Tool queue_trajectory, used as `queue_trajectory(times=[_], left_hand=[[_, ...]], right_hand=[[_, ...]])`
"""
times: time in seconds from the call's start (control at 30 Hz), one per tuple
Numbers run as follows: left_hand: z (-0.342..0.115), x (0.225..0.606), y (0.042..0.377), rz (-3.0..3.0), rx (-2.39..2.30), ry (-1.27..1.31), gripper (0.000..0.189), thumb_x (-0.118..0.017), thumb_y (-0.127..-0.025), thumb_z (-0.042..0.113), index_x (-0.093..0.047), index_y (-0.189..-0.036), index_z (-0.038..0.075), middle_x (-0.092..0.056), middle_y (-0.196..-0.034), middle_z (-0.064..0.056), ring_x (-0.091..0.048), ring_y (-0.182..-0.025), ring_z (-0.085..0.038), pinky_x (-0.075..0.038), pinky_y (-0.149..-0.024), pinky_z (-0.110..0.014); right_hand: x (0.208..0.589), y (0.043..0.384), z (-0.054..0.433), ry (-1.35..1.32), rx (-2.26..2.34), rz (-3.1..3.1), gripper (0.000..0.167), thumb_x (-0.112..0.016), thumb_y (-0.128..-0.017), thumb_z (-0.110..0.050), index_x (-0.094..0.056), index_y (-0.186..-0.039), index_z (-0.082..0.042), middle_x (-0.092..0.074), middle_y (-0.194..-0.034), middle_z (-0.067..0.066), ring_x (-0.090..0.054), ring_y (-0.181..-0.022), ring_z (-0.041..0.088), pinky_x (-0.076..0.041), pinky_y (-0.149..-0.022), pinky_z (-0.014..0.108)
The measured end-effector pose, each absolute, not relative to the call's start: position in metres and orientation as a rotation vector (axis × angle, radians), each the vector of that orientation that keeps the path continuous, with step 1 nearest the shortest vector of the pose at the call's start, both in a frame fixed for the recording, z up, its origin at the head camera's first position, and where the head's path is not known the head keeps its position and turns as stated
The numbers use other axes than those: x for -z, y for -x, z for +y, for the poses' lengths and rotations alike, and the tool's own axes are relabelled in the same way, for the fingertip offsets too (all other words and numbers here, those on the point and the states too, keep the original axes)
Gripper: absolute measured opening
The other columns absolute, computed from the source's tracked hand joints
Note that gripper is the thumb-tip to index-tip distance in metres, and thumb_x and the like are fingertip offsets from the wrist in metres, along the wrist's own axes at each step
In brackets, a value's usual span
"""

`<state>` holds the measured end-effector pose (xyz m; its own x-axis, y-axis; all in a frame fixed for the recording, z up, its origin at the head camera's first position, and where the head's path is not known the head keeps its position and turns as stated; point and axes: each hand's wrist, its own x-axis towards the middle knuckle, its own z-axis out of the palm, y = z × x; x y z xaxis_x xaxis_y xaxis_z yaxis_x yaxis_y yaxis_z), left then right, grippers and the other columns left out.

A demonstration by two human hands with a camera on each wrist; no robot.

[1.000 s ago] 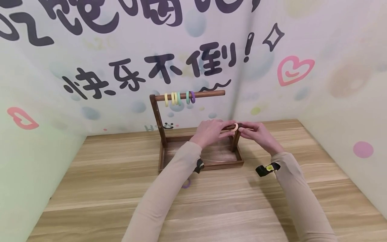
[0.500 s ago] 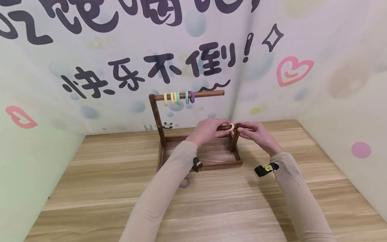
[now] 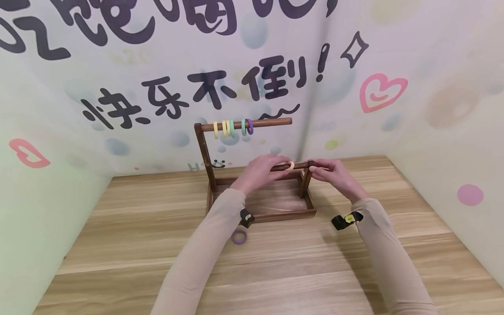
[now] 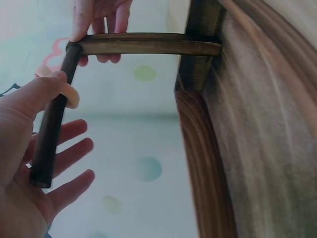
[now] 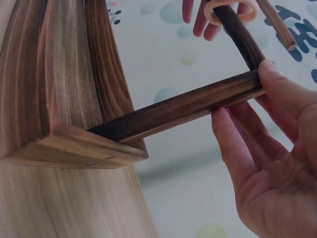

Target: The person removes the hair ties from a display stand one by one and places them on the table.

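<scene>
My left hand [image 3: 259, 172] pinches a peach ring [image 3: 291, 166] that encircles the lower bar [image 3: 301, 166] of a dark wooden stand. In the left wrist view the thumb lies on the ring [image 4: 73, 96], and the other fingers spread behind the bar. My right hand [image 3: 335, 176] grips the top of the short post [image 5: 193, 104], where the lower bar joins it. On the higher bar [image 3: 275, 122] hang several yellow and mint-green rings [image 3: 232, 128] and a purple ring [image 3: 250, 126]. Another purple ring [image 3: 239, 237] lies flat on the table, close to the left sleeve.
The stand's shallow tray base [image 3: 283, 216] rests on the wood-grain table [image 3: 299, 267]. A tall post [image 3: 205, 157] carries the higher bar at the left. Behind stands a printed wall [image 3: 157, 144], with further walls at both sides.
My left hand has drawn the peach ring leftward along the lower bar, away from the short post. The right hand stays in place. More of the purple ring on the table shows.
</scene>
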<state>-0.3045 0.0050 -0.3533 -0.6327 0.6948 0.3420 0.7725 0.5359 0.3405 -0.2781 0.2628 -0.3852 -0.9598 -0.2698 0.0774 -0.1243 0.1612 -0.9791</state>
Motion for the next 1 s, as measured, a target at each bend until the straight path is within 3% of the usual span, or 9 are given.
queue_trajectory(times=[0.2,0.53,0.8,1.0], left_hand=[[-0.002,0.365,0.305,-2.542,0.846,1.257,0.038,-0.067,-0.093,0.021,-0.062,-0.129,0.012,-0.062,-0.127,-0.007,-0.056,-0.118,-0.023,-0.041,-0.104,-0.035],[-0.011,0.381,0.308,-2.517,1.134,1.207,0.039,-0.067,-0.093,0.017,-0.061,-0.13,0.007,-0.06,-0.13,-0.007,-0.053,-0.122,-0.02,-0.037,-0.106,-0.025],[-0.019,0.392,0.308,-2.444,1.4,1.155,0.038,-0.069,-0.091,0.01,-0.061,-0.128,0.003,-0.061,-0.127,-0.012,-0.055,-0.12,-0.022,-0.041,-0.102,-0.025],[-0.023,0.397,0.305,-2.403,1.647,1.091,0.038,-0.066,-0.092,0.004,-0.06,-0.128,0.0,-0.061,-0.126,-0.015,-0.06,-0.112,-0.024,-0.051,-0.094,-0.03]], right_hand=[[0.387,0.278,0.264,0.395,1.923,2.304,0.044,-0.055,-0.099,-0.007,-0.043,-0.134,0.017,-0.049,-0.131,0.028,-0.062,-0.102,0.005,-0.046,-0.097,0.035],[0.387,0.278,0.265,0.384,1.923,2.308,0.044,-0.055,-0.099,-0.006,-0.043,-0.134,0.017,-0.049,-0.131,0.028,-0.061,-0.102,0.004,-0.043,-0.099,0.04],[0.387,0.277,0.265,0.397,1.942,2.295,0.044,-0.055,-0.099,-0.006,-0.042,-0.134,0.018,-0.053,-0.127,0.021,-0.061,-0.102,0.004,-0.042,-0.099,0.042],[0.387,0.279,0.265,0.385,1.924,2.304,0.045,-0.056,-0.099,-0.007,-0.042,-0.135,0.017,-0.047,-0.133,0.029,-0.061,-0.102,0.003,-0.043,-0.099,0.04]])
